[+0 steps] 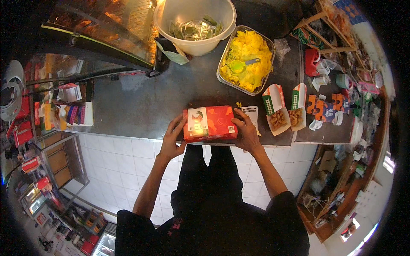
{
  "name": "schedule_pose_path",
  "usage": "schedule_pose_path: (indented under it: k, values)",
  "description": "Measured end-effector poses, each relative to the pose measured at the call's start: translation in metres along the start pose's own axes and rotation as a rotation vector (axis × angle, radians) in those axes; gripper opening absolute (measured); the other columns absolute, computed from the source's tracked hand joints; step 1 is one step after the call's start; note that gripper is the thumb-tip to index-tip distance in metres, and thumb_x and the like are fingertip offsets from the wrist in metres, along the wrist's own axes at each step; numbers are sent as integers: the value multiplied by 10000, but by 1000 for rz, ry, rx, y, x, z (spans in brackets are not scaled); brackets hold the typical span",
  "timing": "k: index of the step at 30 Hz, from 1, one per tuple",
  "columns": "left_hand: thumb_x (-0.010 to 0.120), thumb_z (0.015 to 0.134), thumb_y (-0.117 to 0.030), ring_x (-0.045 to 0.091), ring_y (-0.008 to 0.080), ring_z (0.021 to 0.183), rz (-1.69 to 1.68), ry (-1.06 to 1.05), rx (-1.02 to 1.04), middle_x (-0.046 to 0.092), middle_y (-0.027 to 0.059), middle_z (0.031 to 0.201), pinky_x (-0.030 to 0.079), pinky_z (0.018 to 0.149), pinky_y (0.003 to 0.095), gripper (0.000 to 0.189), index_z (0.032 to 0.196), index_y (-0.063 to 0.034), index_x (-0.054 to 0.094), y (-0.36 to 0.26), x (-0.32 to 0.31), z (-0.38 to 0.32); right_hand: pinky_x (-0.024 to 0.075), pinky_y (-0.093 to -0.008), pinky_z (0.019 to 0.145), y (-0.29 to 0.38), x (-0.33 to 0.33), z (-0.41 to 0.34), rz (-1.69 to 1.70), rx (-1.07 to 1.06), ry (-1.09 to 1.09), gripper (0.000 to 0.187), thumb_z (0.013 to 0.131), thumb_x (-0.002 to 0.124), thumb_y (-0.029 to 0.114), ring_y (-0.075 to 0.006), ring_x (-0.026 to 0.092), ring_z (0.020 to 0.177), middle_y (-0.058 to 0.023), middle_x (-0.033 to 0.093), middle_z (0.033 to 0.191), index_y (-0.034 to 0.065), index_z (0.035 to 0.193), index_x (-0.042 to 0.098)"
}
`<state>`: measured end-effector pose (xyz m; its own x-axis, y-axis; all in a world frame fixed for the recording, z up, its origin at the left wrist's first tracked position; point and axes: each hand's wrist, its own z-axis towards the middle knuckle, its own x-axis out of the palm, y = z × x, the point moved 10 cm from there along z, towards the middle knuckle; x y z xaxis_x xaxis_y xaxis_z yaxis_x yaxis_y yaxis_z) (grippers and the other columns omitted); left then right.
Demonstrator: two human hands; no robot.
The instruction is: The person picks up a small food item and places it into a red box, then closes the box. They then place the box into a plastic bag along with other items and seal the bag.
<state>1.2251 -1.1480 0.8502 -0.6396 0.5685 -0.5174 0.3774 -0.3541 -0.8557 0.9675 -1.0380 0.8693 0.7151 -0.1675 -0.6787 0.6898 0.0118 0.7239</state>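
A closed red cardboard food box (217, 123) with a white printed panel rests at the front edge of the dark counter (128, 102). My left hand (173, 139) holds its left end, and my right hand (248, 132) grips the right end. Just behind my right hand lies a paper slip (251, 116) bearing print, partly covered by the hand. To the right stand two open paper cartons with fried pieces inside, one nearer (278, 120) and one farther right (298, 116).
Beyond the box sits a metal tray of yellow rice (246, 41) with a green scoop (237, 66) in it. A large plastic tub (195, 44) holds small packets. A glass display case (105, 35) stands at the back left. Shelving (333, 35) lines the right side.
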Motion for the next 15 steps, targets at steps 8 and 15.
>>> schedule_pose_path:
  k: [8,15]
  values:
    - [808,746,-69,454,438,1432,103,-50,130,386,210,1608,413,1174,529,863,1529,-142,452,-6,10,-11,551,-479,1017,-1,3,-11,-52,-111,13,666,795,788,-6,-432,586,1284,-250,512,1482,176,1370,503]
    - [755,837,-73,430,430,1456,-34,246,-87,400,212,1600,419,1178,510,760,1530,-146,454,15,11,-16,546,-467,1030,-27,29,-35,-212,-132,-21,473,885,746,80,-416,553,1319,-199,510,1488,224,1316,614]
